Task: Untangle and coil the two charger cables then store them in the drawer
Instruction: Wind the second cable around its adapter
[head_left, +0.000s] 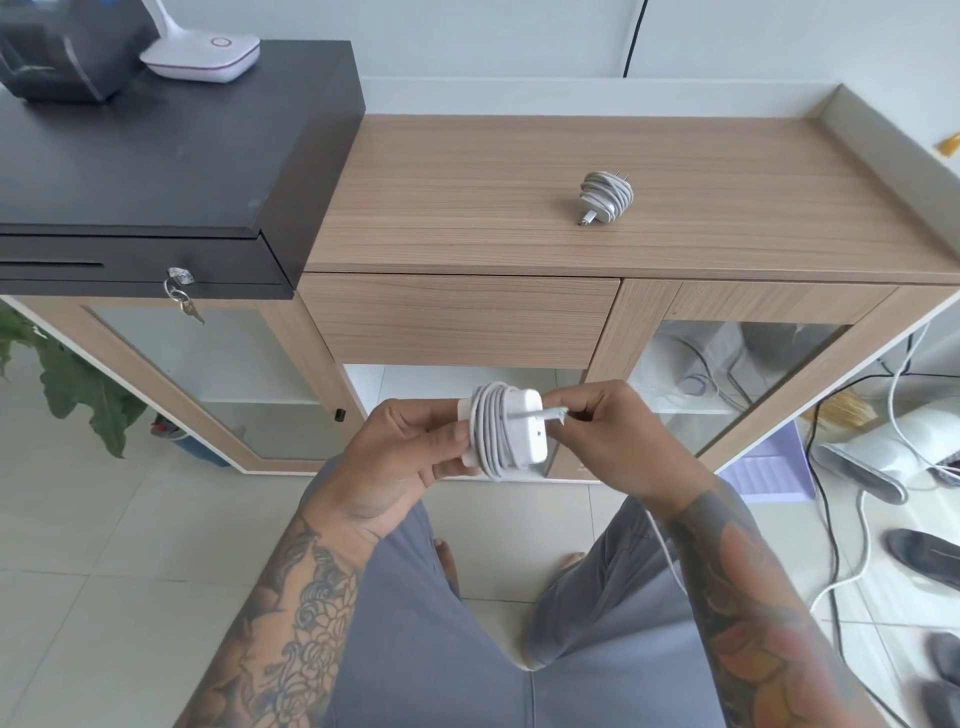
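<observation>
In front of the wooden cabinet, low in the near middle of the scene, a square white charger brick (511, 431) with rounded corners sits between the person's two hands, its white cable wound round it in tight, even turns that leave the smooth plastic face showing on the right. The left hand (410, 457) grips the brick from the left, fingers curled behind it and the thumb pressed on the coils. The right hand (608, 431) pinches the free cable end (550, 414), a short straight plug lying across the brick's upper face. Farther away, on the cabinet top (467, 197), a matte wood-grain surface with a raised pale rim at the right, lies the second charger (605, 196), a smaller white bundle with its cable wrapped round it and two metal prongs sticking up at the far side; it is well apart from the hands. Just below the top's front edge is the drawer (457, 319), a plain handle-less wood-grain front, closed. Frosted glass doors flank the lower cabinet. To the far left a black box (156, 156) with a flat, dull lid rests on the cabinet, keys (182, 296) hanging from its front lock, and a glossy white lamp base (202, 57) stands on it. Loose cables trail over the pale floor tiles at the right.
</observation>
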